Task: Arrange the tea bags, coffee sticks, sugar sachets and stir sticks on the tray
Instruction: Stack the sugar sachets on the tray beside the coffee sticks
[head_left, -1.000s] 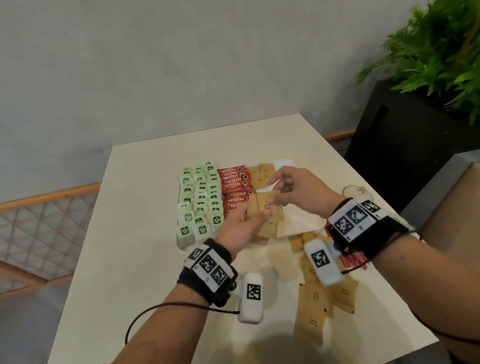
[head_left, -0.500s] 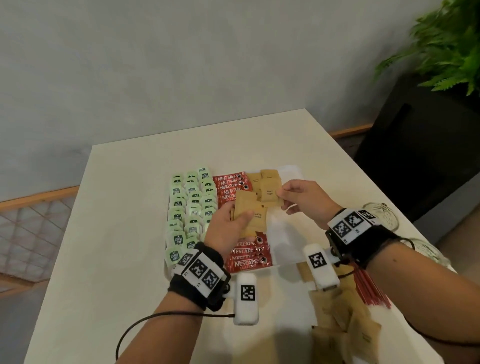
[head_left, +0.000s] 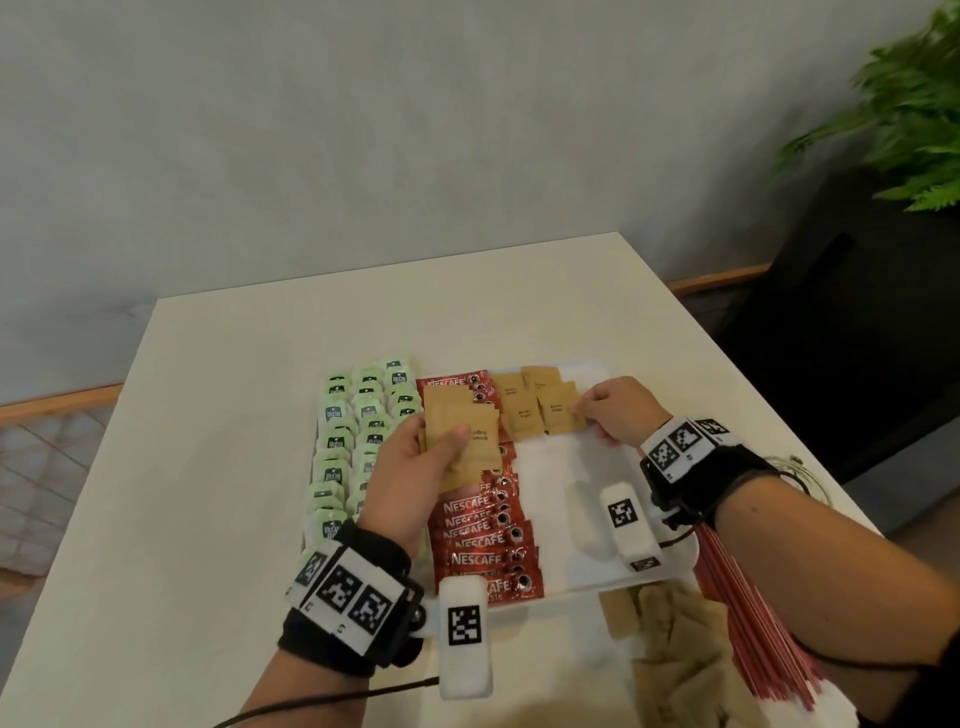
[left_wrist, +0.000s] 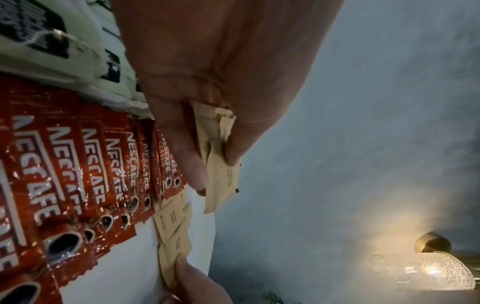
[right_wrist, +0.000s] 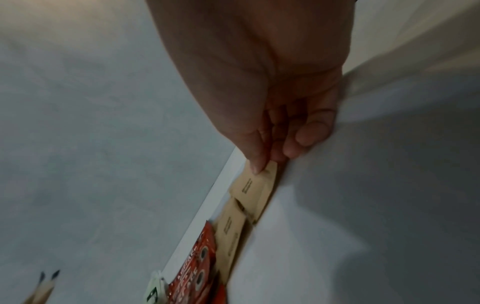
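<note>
A white tray (head_left: 582, 582) holds green tea bags (head_left: 343, 441) on its left, a column of red coffee sticks (head_left: 488, 540) in the middle, and brown sugar sachets (head_left: 519, 410) at the far end. My left hand (head_left: 415, 467) grips a small stack of sugar sachets (head_left: 462, 431) above the coffee sticks; the left wrist view shows thumb and fingers round that stack (left_wrist: 221, 164). My right hand (head_left: 608, 410) pinches one sugar sachet (head_left: 558, 413) lying on the tray's far part, its corner (right_wrist: 259, 181) between thumb and finger. Red stir sticks (head_left: 753, 623) lie on the table, right of the tray.
A loose pile of sugar sachets (head_left: 675, 654) lies on the cream table (head_left: 208, 519) near the front right edge. A potted fern (head_left: 914, 119) in a black planter stands at the right, past the table. A grey wall is behind.
My right hand took one sachet from the stack in my left hand and carried it right and down onto the tray's far end. The head view dropped and came closer.
</note>
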